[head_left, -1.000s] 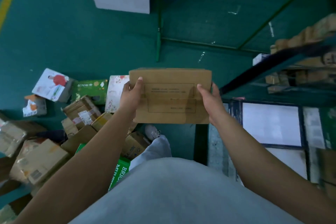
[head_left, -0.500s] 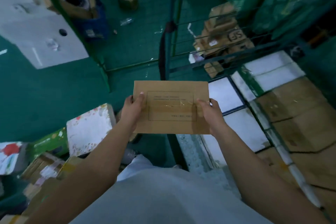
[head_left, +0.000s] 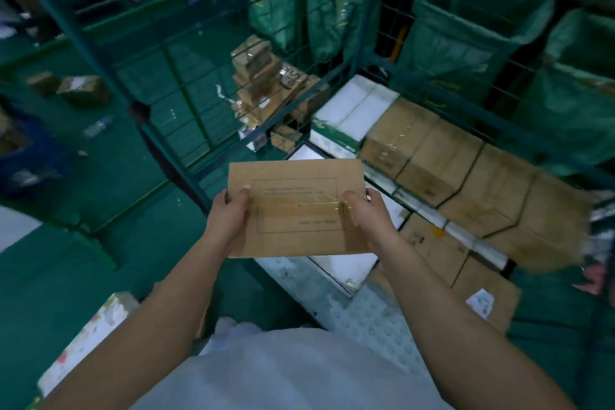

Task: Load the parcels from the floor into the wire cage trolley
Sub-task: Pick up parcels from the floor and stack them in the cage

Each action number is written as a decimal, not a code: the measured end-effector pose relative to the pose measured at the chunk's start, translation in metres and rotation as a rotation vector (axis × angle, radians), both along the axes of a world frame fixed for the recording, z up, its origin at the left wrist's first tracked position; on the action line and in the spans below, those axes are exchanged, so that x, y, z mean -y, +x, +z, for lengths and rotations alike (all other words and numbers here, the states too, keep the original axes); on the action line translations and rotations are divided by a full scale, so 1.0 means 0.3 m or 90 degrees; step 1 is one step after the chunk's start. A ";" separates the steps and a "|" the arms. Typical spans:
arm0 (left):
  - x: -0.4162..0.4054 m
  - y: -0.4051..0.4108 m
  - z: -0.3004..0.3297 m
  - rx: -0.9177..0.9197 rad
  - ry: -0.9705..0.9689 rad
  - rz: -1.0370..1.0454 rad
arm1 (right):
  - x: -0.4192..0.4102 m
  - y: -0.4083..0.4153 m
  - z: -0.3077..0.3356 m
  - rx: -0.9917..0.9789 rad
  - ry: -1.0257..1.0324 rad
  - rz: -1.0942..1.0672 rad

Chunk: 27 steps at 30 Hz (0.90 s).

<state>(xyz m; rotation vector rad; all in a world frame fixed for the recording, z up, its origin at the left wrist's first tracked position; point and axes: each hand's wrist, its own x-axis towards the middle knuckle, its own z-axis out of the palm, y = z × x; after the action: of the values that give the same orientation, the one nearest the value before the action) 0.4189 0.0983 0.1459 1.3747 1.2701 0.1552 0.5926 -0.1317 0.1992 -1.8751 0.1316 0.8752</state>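
- Flat brown parcel [head_left: 296,206], printed face up, is held level at the near-left corner of the wire cage trolley [head_left: 199,173], partly over its edge.
- Left hand [head_left: 228,216] grips the parcel's left edge, thumb on top, fingers curled beneath.
- Right hand [head_left: 369,215] grips the parcel's right edge in the same way, thumb on the taped strip.
- Inside the trolley, right of the held parcel, lie brown cartons [head_left: 442,163] in rows, touching one another, with white boxes [head_left: 352,110] at the far end.
- Beyond the trolley's far mesh stands a stack of small parcels [head_left: 256,63].
- Right of the trolley hang green sacks [head_left: 466,30].
- Left of the trolley, on the green floor [head_left: 50,276], a white patterned box [head_left: 90,339] lies near the person's left forearm.
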 end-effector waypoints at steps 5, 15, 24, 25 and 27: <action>0.090 0.168 0.031 -0.002 -0.003 -0.111 | 0.157 0.050 0.020 0.006 -0.008 -0.100; 0.180 0.397 0.024 -0.011 -0.004 -0.265 | 0.297 0.040 0.004 0.000 -0.014 -0.267; 0.146 0.560 -0.004 -0.041 -0.059 -0.404 | 0.278 0.029 0.003 -0.024 -0.036 -0.388; 0.136 0.574 -0.009 -0.045 -0.058 -0.415 | 0.269 0.029 0.008 -0.025 -0.035 -0.394; 0.117 0.602 -0.022 -0.055 -0.052 -0.435 | 0.249 0.028 0.000 -0.029 -0.051 -0.414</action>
<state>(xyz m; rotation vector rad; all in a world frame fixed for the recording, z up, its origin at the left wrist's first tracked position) 0.5995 0.0633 0.1393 1.6782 0.8025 -0.4261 0.6010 -0.2064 0.1993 -1.7184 0.7665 0.4622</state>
